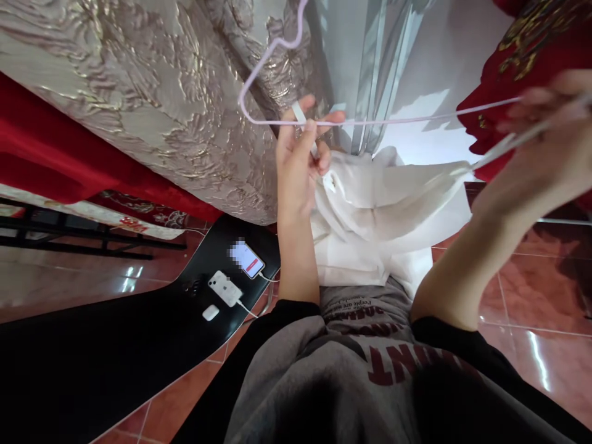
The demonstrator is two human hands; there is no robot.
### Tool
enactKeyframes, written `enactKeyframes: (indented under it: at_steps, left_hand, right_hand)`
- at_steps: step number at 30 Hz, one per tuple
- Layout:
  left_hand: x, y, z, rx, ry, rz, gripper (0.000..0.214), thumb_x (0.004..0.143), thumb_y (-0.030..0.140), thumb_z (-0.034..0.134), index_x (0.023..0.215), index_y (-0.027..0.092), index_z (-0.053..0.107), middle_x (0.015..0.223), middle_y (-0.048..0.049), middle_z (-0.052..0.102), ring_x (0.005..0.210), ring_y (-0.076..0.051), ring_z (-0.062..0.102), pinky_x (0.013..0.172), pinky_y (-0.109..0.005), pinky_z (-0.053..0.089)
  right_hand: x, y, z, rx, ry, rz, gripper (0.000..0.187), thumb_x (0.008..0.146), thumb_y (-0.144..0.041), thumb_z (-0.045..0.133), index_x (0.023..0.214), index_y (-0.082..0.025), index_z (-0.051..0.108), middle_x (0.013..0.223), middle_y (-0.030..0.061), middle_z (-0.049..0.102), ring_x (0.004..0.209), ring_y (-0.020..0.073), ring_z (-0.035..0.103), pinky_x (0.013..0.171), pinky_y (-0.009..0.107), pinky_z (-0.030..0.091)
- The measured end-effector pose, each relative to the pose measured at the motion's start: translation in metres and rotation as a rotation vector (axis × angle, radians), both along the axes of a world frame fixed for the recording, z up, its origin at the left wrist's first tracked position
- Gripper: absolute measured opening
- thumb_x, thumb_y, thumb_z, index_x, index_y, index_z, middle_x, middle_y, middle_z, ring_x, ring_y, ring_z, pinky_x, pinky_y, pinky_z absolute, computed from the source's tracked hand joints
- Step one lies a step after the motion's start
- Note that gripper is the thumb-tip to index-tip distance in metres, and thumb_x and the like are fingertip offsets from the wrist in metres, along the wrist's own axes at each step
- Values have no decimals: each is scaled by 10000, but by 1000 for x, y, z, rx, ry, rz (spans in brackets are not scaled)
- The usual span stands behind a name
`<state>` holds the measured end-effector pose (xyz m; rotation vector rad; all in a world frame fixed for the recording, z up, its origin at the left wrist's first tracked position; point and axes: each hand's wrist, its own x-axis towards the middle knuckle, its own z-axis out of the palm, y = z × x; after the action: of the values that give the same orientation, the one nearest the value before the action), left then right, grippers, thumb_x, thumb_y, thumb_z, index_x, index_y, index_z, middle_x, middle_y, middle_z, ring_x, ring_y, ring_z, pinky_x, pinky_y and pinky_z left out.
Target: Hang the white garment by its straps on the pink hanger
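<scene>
A thin lilac clothes hanger [263, 61] stretches sideways in front of me. My left hand [303, 145] pinches its lower bar near the left corner, and a white strap [299, 113] passes between the same fingers. To the right, my right hand [550, 120] is smeared by motion near the far end of the bar. Its fingers close round another white strap [494, 150], pulled taut from the sheer white fabric [388, 216] across my lap. Whether that hand also grips the hanger, I cannot tell.
Shiny embossed beige cloth [139, 92] hangs at left, beside red cloth [46, 148]. On a black bench [139, 333] lie a lit phone [247, 259], a white phone [225, 288] and a small white case [210, 312]. Red ornamented fabric [504, 80] hangs at right, over tiled floor [531, 283].
</scene>
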<state>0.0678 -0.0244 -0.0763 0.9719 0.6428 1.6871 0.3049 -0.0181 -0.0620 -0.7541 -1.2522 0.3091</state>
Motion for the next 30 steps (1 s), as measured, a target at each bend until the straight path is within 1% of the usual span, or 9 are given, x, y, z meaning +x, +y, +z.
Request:
enactKeyframes:
  at_steps: [3, 6, 9, 15, 19, 21, 25, 27, 30]
  left_hand:
    - [2, -1, -1, -21, -18, -4, 187, 967, 113, 368, 1057, 201, 507, 979, -77, 645, 448, -65, 387, 416, -183, 291]
    - [0, -3, -2, -33, -24, 67, 164, 957, 122, 396, 1017, 225, 509, 1006, -72, 646, 462, -72, 410, 423, -189, 316]
    - [-8, -6, -1, -18, 79, 146, 235, 924, 96, 409, 1046, 262, 521, 1024, -51, 654, 475, -92, 436, 439, -209, 360]
    - [-40, -9, -6, 115, 227, 494, 419, 821, -9, 412, 1056, 284, 595, 1206, 24, 588, 725, -121, 601, 461, -199, 409]
    - [-60, -1, 1, 237, 311, 758, 397, 826, -26, 423, 910, 262, 682, 1051, 44, 659, 557, -101, 568, 378, -206, 346]
    - [-64, 3, 12, 289, 418, 667, 287, 849, 26, 513, 931, 226, 702, 1022, 16, 671, 610, -118, 587, 421, -215, 422]
    - [-63, 12, 42, 337, 756, 427, 256, 855, 146, 639, 1111, 150, 654, 1131, -31, 626, 1053, -224, 560, 519, -220, 507]
    - [-60, 17, 57, 339, 908, 380, 274, 873, 216, 639, 1138, 148, 639, 1119, -18, 619, 988, -208, 579, 515, -220, 495]
    - [-59, 24, 73, 251, 1099, 335, 207, 862, 304, 655, 1014, 171, 698, 912, 14, 634, 648, -122, 536, 493, -235, 438]
  right_hand:
    - [-32, 0, -5, -106, -322, 1, 236, 789, -186, 556, 996, -255, 643, 983, -26, 623, 954, 137, 548, 855, 337, 447]
    - [-47, 6, -11, -239, -402, -31, 209, 826, -217, 532, 997, -288, 629, 1027, -31, 620, 1033, 144, 493, 879, 320, 441]
    - [-51, 8, -15, -216, -429, -83, 217, 865, -247, 471, 1017, -328, 604, 1009, -39, 617, 1042, 140, 462, 898, 311, 418]
    - [-51, 5, -11, -191, -501, -109, 239, 893, -340, 413, 1063, -351, 580, 933, -16, 597, 991, 153, 455, 945, 342, 377]
    - [-49, 4, -10, -198, -452, -136, 243, 895, -368, 402, 1043, -356, 594, 880, -4, 591, 977, 157, 449, 952, 346, 376]
    - [-49, 3, -11, -204, -445, -127, 255, 900, -379, 385, 1046, -362, 594, 876, -2, 593, 986, 160, 447, 962, 352, 371]
    - [-54, 2, -11, -235, -456, -101, 299, 906, -430, 341, 1040, -350, 596, 886, 5, 586, 975, 163, 450, 975, 369, 359]
    - [-55, 3, -12, -239, -454, -114, 306, 908, -434, 336, 1033, -343, 600, 885, 6, 584, 971, 163, 445, 970, 364, 358]
    - [-53, 5, -12, -222, -430, -155, 291, 910, -403, 349, 1008, -331, 613, 861, 8, 587, 970, 159, 427, 945, 336, 358]
